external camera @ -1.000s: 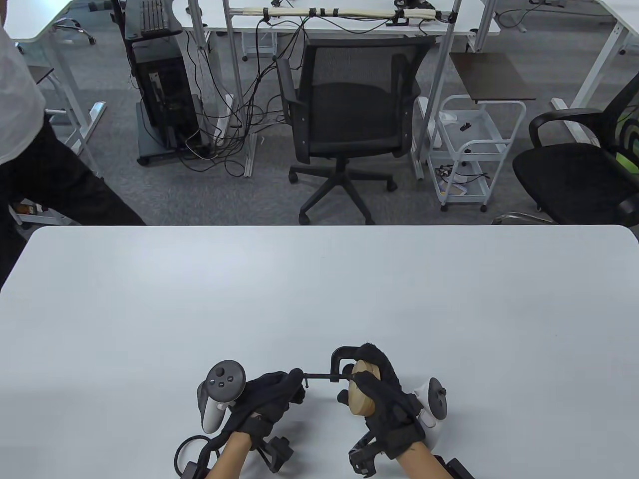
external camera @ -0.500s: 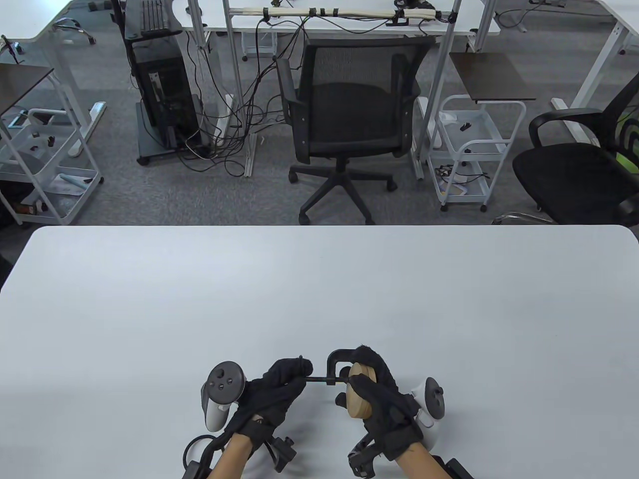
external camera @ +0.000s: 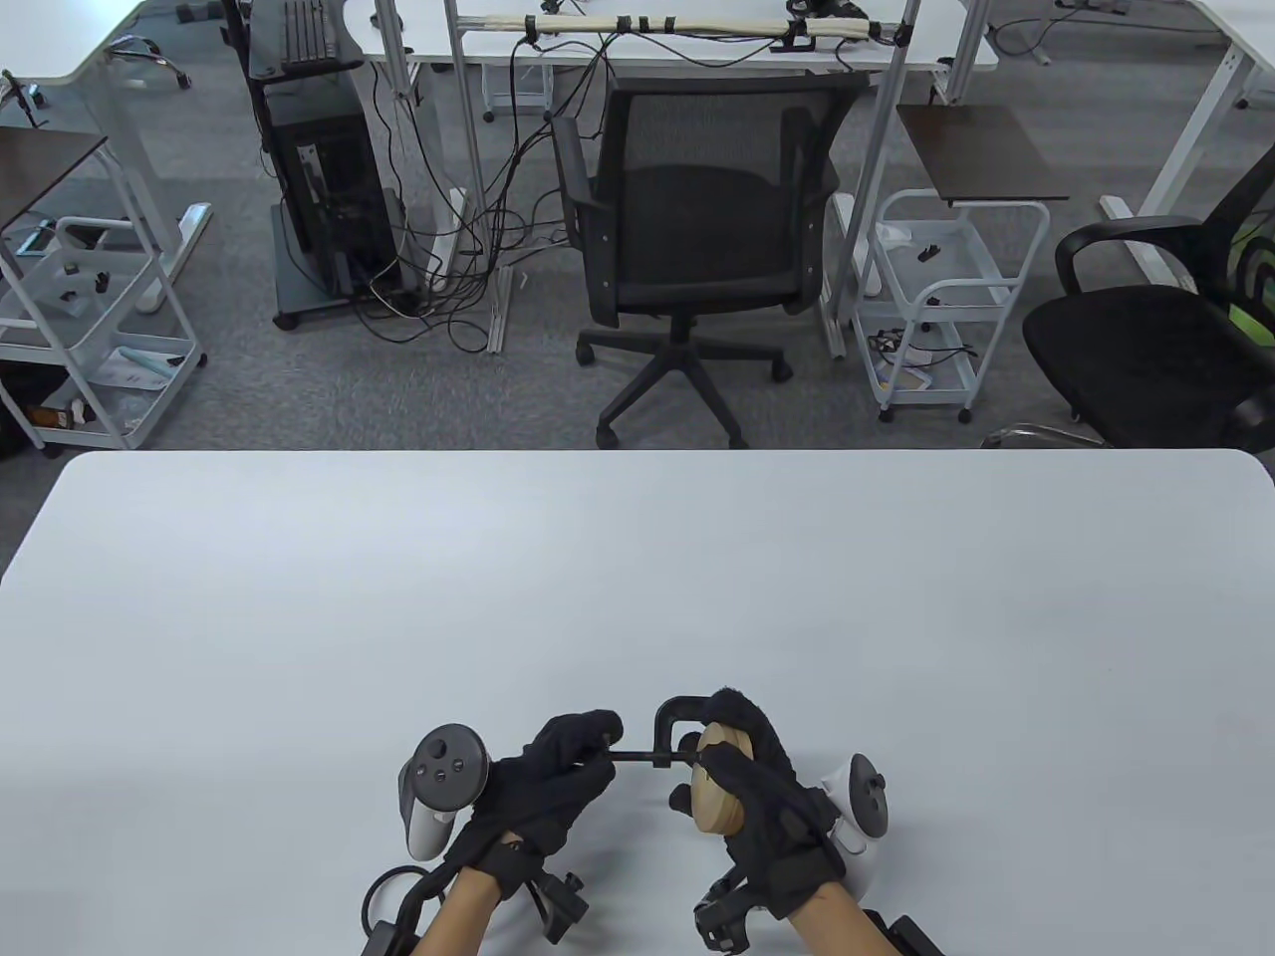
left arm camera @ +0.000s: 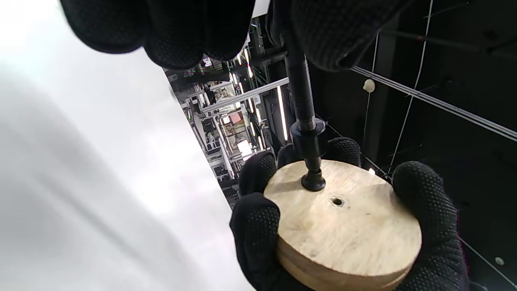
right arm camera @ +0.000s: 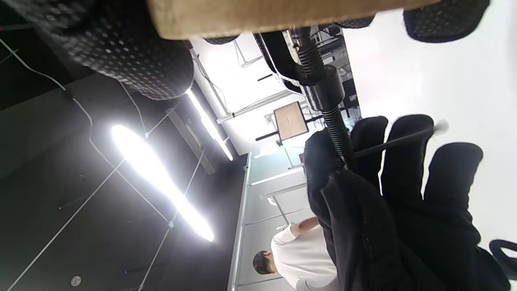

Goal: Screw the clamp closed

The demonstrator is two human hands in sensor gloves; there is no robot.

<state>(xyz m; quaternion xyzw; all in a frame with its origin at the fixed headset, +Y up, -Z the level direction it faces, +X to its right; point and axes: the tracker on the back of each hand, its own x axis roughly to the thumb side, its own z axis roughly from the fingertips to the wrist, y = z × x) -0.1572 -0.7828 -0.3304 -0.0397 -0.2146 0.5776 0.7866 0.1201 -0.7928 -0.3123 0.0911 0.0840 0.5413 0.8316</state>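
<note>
Where the table view shows only a black clamp between both gloves, the left wrist view shows its screw pad touching the wooden disc. Right hand grips the disc; left hand pinches the screw's crossbar. The clamp's far jaw is hidden.

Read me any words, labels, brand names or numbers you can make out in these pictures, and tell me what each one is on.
No text can be read in any view.
Wooden disc: bare wood with a small hole, no print.
Clamp and its screw: plain black metal, no marking visible.
Trackers on the left hand and right hand: button symbols too small to read.
Items on the white cart: too small to read.
</note>
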